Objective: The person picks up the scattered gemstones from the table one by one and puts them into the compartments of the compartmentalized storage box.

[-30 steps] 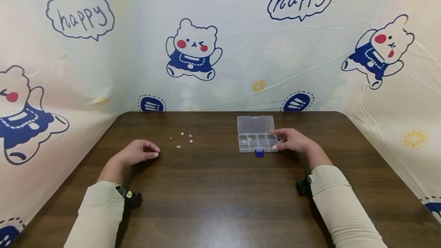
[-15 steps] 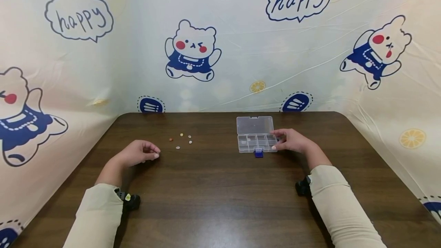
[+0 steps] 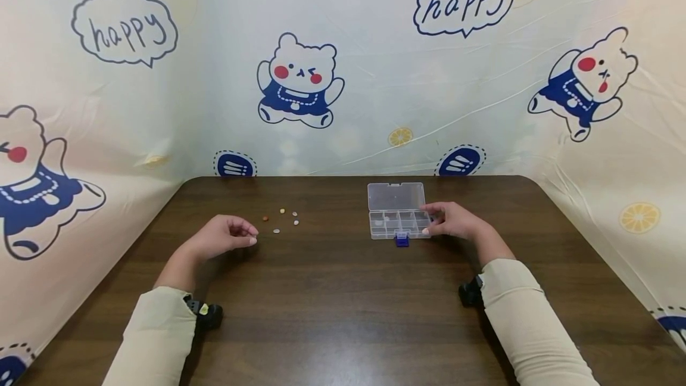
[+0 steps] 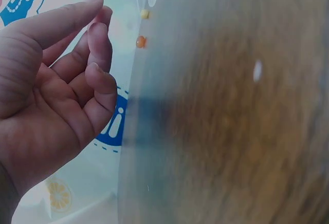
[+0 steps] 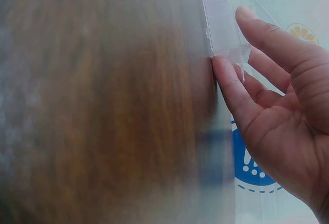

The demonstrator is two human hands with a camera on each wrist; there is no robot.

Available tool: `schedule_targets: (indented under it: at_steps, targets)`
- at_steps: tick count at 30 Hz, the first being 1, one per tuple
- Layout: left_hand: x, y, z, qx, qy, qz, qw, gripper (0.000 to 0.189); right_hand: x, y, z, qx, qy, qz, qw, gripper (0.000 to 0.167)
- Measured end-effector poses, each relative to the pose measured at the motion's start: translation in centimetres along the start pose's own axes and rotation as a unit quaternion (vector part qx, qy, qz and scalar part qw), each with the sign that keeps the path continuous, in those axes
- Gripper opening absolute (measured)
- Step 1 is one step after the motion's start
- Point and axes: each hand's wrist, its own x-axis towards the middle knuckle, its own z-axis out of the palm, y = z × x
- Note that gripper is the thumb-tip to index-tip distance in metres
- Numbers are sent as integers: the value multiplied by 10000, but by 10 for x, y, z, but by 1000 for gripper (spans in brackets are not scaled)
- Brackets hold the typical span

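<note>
My left hand [image 3: 227, 236] hovers low over the table to the left of several small bead-like pieces, fingers loosely bent and nothing visible between them. Nearest are an orange piece [image 3: 265, 218] and a whitish piece [image 3: 276, 231]; a yellow piece [image 3: 282, 211] and two more pale ones lie just beyond. In the left wrist view the thumb and fingertips come close together beside the orange piece [image 4: 141, 41]. My right hand [image 3: 452, 220] holds the right end of a clear compartment box [image 3: 399, 234], thumb toward the front and fingers toward the back. The box's lid [image 3: 395, 196] is raised behind it.
A blue latch [image 3: 402, 242] sticks out from the box's front. Small pale things show in its left compartments. The brown wooden table [image 3: 332, 290] ends at a patterned cloth wall [image 3: 375, 88] at the back and sides.
My left hand has moved slightly right, closer to the small pieces. The right hand stays at the box's end, and the box has not moved on the table.
</note>
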Motion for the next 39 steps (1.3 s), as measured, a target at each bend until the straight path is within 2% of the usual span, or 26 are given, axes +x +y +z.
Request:
schedule_targets:
  at_steps: [4,11,23,39]
  targets:
    - [0,7,3,-6,38,186,9998,25,0,0,0,34,-2,7,10000,72]
    - [3,17,11,-76,-17,287,9996,25,0,1,1,-10,9,-16,10000,72]
    - [8,36,22,-156,-153,646,9977,24,-1,0,2,-6,47,3,10000,71]
    - [12,57,32,-344,243,827,9957,24,1,1,3,34,60,56,10000,72]
